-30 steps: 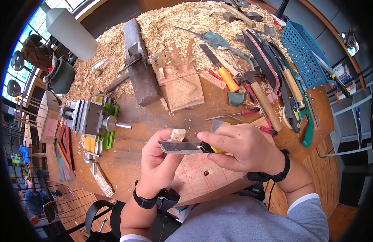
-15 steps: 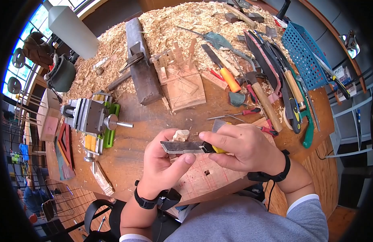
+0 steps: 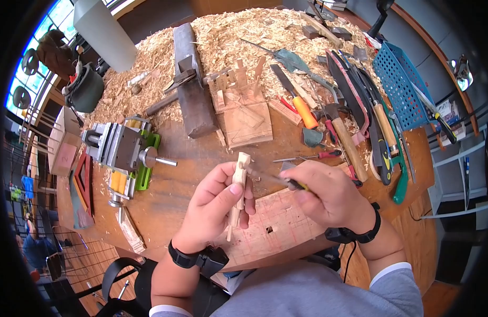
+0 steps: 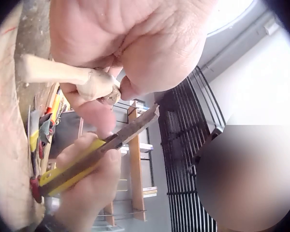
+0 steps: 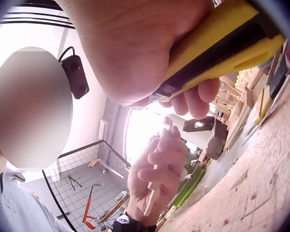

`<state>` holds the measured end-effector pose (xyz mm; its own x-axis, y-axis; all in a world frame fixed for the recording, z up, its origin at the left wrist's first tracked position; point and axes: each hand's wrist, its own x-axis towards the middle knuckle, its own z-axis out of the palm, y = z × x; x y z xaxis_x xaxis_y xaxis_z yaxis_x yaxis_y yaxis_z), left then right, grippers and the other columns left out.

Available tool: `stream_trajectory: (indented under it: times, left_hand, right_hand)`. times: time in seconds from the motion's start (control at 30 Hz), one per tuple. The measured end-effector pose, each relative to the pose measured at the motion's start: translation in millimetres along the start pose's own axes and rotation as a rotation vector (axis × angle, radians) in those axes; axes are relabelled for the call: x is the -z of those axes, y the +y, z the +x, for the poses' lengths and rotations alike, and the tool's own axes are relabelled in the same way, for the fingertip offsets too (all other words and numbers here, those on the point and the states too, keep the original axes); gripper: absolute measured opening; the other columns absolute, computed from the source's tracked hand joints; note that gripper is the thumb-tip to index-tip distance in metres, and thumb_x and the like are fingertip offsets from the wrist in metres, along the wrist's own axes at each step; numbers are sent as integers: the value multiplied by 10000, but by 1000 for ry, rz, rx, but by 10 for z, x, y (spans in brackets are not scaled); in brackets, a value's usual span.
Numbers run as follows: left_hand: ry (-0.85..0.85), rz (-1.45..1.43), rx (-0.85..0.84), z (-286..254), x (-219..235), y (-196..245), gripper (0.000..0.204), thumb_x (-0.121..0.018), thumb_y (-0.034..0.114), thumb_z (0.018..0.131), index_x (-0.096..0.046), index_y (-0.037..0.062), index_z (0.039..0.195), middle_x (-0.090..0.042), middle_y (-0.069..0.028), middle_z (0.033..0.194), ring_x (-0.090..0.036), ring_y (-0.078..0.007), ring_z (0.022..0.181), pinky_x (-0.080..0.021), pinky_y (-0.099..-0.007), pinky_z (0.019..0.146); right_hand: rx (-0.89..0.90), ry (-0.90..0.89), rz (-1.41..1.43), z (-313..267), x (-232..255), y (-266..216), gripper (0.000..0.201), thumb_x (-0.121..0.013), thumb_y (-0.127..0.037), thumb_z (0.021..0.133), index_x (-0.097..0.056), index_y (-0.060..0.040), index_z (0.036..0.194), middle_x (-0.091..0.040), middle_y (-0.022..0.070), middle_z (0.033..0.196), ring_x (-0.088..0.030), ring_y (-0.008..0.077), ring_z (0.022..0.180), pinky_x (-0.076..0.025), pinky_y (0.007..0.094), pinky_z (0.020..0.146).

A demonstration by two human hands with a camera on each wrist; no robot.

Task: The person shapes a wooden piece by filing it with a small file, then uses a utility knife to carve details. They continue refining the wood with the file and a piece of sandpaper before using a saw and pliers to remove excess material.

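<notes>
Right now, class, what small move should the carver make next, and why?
Probably bring the knife to the top of the carved wood and shave lightly: the left hand grips the wood lower down, and the right hand holds the knife with its blade towards that top.

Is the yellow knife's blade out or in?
Out: the blade extends past the front of the yellow handle gripped in the right hand.

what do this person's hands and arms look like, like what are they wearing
The left hand and right hand are both ungloved. Each wrist wears a black strap with a small black box on it, and a thin black cable hangs near the right one. The sleeves are short and grey-blue with white edges.
</notes>
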<state>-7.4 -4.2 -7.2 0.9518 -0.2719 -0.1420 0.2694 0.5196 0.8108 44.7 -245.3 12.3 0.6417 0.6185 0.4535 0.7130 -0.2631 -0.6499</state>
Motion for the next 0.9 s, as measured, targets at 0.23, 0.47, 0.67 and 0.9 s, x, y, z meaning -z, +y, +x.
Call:
stream_trajectory:
  times: [0.23,0.47,0.67,0.9]
  left_hand:
    - [15,-106,15,27,36,-38,365,-563,141,1005,-465,-8,1324,-590,-94,937,-639,-167,734,-559,-257,479]
    - [-12,-195,14,16,61,-55,542,-567,1,920,-394,-11,1434,-590,-130,1065,-648,-198,868,-597,-286,620]
    - [-26,-278,37,14,140,-67,592,-528,-71,882,-383,-3,1451,-584,-141,1131,-646,-220,951,-603,-320,723]
    - [-108,-547,138,40,202,-43,557,-554,-70,891,-423,4,1427,-626,-124,1131,-654,-201,969,-598,-321,686]
  right_hand:
    - [-99,-29,-28,-5,60,46,296,-605,-40,873,-618,-16,1168,-676,173,941,-681,340,792,-561,398,680]
    - [-119,-67,-64,-1,46,39,294,-613,-54,881,-631,-27,1173,-678,164,939,-682,334,793,-561,398,679]
    - [-134,-64,-66,9,33,43,292,-613,-55,894,-627,-27,1184,-685,164,950,-689,332,808,-561,399,684]
    - [-169,-76,-67,6,31,23,298,-621,-55,894,-626,-29,1191,-698,168,996,-698,333,845,-570,391,713]
